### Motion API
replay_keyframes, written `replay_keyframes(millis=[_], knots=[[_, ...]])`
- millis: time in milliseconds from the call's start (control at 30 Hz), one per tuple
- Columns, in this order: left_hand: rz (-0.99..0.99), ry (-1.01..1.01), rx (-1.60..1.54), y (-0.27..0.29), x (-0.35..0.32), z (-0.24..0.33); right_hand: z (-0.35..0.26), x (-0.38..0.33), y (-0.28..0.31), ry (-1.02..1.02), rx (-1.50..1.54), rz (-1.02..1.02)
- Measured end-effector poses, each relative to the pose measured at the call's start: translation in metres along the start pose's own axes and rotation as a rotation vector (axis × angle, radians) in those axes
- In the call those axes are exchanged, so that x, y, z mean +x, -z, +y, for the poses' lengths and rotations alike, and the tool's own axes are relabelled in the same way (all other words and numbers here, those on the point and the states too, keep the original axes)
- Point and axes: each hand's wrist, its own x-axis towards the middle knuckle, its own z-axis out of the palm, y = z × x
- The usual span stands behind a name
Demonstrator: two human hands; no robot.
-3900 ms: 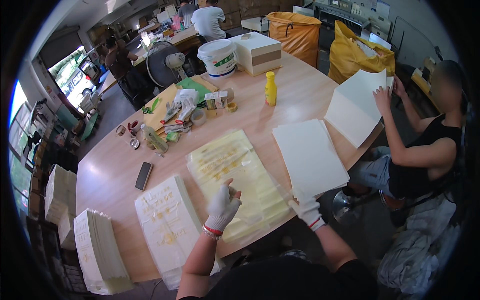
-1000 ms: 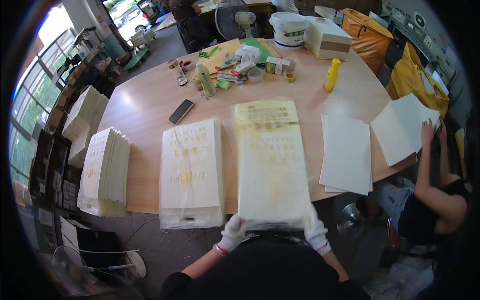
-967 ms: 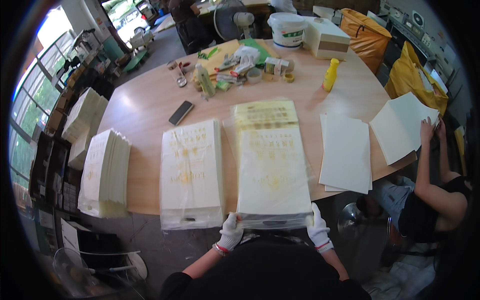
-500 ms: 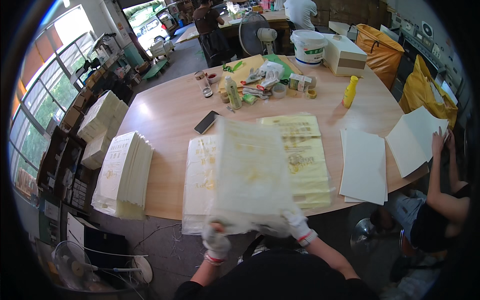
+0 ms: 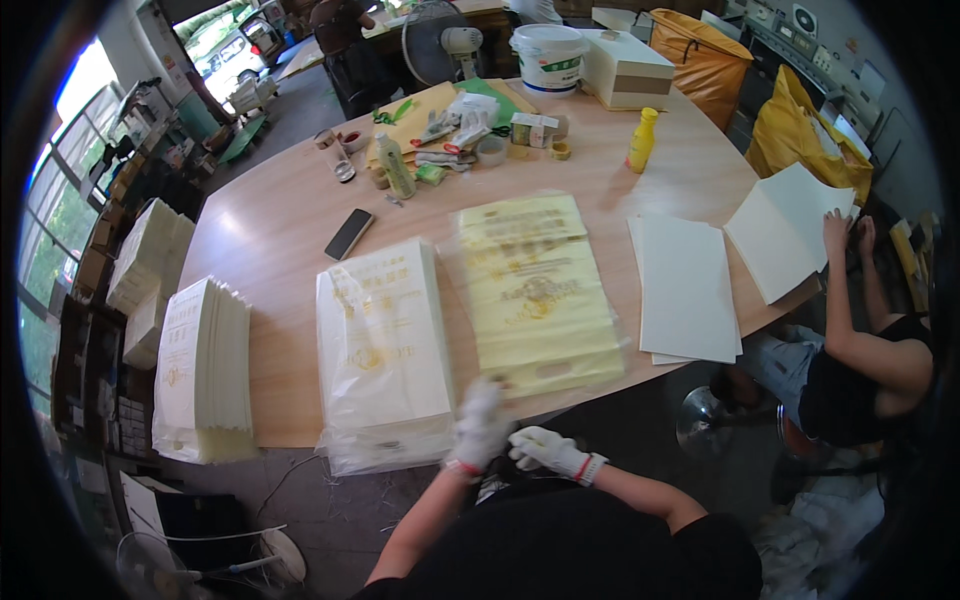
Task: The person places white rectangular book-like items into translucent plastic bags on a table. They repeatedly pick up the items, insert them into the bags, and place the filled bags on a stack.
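Observation:
My left hand [image 5: 480, 428], in a white glove, is smeared by motion at the table's front edge, between two piles of bags; its grip does not show. Beside it, just off the edge, my gloved right hand [image 5: 548, 452] is closed with curled fingers; what they hold, if anything, is hidden. Left of my hands lies a pile of clear plastic bags with white boards inside [image 5: 385, 350], gold print on top, lower ends overhanging the edge. A flat stack of pale yellow plastic bags [image 5: 538, 285] with handle cutouts lies beyond my hands.
A thick stack of filled bags [image 5: 195, 365] stands at left. White boards [image 5: 685, 290] lie at right, near a co-worker's hands [image 5: 845, 235] on a folded board. A phone [image 5: 349, 234], yellow bottle [image 5: 641, 140], gloves [image 5: 468, 120] and white bucket [image 5: 549, 58] lie farther back.
The sheet-like bag I held up in both hands now lies on the left pile, and my hands have come off it. My hands have moved closer together. The view has shifted.

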Motion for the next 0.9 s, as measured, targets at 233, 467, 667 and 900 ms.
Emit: replay_keyframes(millis=[233, 467, 667, 900], knots=[[-0.156, -0.046, 0.371, -0.154, 0.037, -0.005, -0.007, -0.095, 0.078, 0.029, -0.033, 0.533], [-0.289, -0.051, 0.082, -0.145, 0.063, -0.003, -0.073, -0.059, 0.063, 0.246, 0.469, 0.537], [0.0, 0.243, -0.803, -0.118, 0.106, -0.047, -0.084, 0.014, 0.129, 0.487, -0.653, 0.76], [-0.085, 0.52, -0.715, -0.011, 0.157, 0.003, -0.165, -0.014, 0.048, 1.181, -0.935, 0.698]])
